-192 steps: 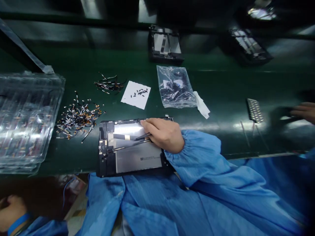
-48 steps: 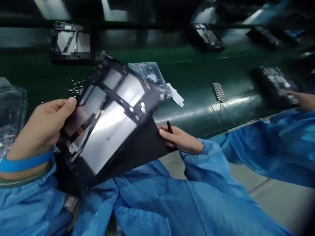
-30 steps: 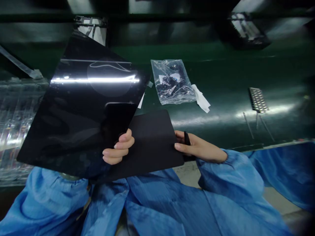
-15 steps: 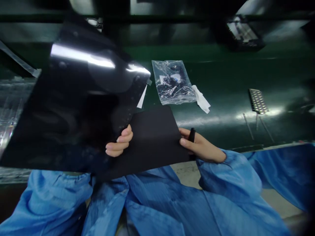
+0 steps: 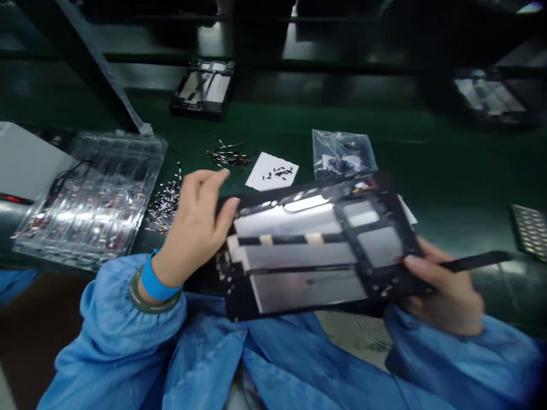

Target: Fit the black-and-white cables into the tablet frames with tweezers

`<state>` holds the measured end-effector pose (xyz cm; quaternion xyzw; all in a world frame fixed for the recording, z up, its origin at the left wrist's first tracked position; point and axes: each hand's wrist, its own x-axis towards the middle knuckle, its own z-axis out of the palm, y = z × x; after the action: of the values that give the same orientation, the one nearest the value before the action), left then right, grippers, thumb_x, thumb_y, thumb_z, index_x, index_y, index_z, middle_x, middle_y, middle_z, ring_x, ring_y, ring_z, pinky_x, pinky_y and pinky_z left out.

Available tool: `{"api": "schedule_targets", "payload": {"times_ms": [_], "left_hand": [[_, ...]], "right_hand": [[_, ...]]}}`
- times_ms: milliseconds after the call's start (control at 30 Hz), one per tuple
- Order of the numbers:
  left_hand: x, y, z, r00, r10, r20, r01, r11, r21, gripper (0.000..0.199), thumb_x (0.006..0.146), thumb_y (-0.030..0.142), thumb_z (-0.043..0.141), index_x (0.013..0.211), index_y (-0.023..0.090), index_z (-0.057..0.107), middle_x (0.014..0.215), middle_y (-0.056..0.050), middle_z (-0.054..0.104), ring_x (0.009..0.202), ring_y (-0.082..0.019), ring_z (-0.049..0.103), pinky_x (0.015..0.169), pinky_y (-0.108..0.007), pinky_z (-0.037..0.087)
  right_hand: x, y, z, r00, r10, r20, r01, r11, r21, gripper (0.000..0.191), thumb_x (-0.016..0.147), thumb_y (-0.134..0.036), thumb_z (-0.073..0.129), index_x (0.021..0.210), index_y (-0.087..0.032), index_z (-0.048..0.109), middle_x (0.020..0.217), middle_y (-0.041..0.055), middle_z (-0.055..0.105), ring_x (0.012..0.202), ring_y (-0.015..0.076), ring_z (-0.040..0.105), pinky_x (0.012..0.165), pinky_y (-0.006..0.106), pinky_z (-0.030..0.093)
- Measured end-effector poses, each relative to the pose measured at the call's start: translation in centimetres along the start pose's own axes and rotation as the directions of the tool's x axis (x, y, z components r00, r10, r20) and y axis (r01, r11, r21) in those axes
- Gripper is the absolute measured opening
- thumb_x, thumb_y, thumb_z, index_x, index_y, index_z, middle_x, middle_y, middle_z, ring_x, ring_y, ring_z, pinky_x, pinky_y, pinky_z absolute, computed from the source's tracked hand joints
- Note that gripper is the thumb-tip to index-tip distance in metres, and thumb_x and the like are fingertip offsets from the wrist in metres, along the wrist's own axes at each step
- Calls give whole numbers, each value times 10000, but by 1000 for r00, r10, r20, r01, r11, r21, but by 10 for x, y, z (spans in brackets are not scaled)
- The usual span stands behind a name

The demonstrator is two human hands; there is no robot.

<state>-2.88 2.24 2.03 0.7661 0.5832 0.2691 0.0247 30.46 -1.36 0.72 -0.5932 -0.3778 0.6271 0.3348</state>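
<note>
A tablet with its inside exposed (image 5: 299,250) is held above the front edge of the bench, showing silver battery cells and a dark frame. My right hand (image 5: 448,290) grips its right edge, thumb on top. From that same hand a slim black tool (image 5: 478,262) sticks out to the right; its kind is not clear. At the tablet's upper left corner is my left hand (image 5: 192,222), its fingers and thumb apart, and whether it touches the corner cannot be told. Motion blurs the tablet and right hand.
Clear plastic trays with parts (image 5: 89,199) stand left, near loose small parts (image 5: 164,202) and thin cables (image 5: 231,155). White paper (image 5: 273,171) bears black bits. Behind lie a plastic bag (image 5: 344,154) and another opened device (image 5: 204,88). A metallic perforated block (image 5: 530,230) sits right.
The large glossy black panel that my left hand held up is gone from that place. My left hand has let go and opened; an exposed tablet interior now shows in my right hand. The view has shifted left.
</note>
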Motion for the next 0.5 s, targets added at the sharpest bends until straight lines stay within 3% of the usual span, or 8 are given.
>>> {"api": "schedule_targets", "payload": {"times_ms": [100,200,267,333,367,433,500], "left_hand": [[-14,-28,-19,993,-108,-54,112,991,72,333,992,344,398,1258,166,490,1196,-140,570,1184,-248,539,1028,-440,452],[-36,-51,-18,992,-104,66,99,992,83,326,987,356,405,1200,146,534,1187,-148,596,1176,-269,555,1034,-459,457],[-49,-60,-8,986,-54,156,41,995,87,347,980,360,417,1215,135,536,1277,-170,569,1260,-295,512,1070,-494,431],[-57,-66,2,977,-10,211,-12,995,102,360,971,358,432,1244,144,532,1379,-179,520,1360,-322,431,1106,-533,390],[-59,-69,6,975,3,223,-30,993,116,368,969,359,437,1256,150,532,1411,-178,503,1395,-332,391,1119,-548,370],[-57,-74,11,975,24,220,-57,988,146,394,968,367,436,1278,143,531,1431,-178,500,1424,-344,351,1133,-552,347],[-48,-79,14,977,28,213,-67,981,181,440,970,389,425,1311,128,520,1441,-178,501,1426,-353,348,1135,-547,340]], "right_hand": [[37,-45,7,965,-168,-202,201,966,160,277,782,-402,658,565,-248,579,314,-25,360,281,19,356,394,326,88],[97,-96,27,906,-200,-373,298,927,227,404,854,-306,484,490,-151,567,391,-34,527,287,-56,297,435,357,121],[141,-122,40,903,-198,-382,294,932,211,482,847,-274,416,401,-106,484,460,-46,588,326,-89,305,464,360,181],[181,-139,49,917,-182,-355,231,968,101,563,834,-316,291,342,-51,357,704,10,710,398,-97,379,495,372,220],[198,-143,52,894,-184,-408,216,976,34,577,818,-329,249,318,-44,294,853,68,728,457,-80,454,498,368,233],[223,-148,57,881,-227,-416,234,972,-35,573,807,-323,184,331,-33,316,1150,166,658,710,21,631,514,348,267],[236,-149,61,857,-316,-407,281,949,-143,588,813,-293,136,409,4,442,1318,203,545,930,114,658,534,328,298]]}}
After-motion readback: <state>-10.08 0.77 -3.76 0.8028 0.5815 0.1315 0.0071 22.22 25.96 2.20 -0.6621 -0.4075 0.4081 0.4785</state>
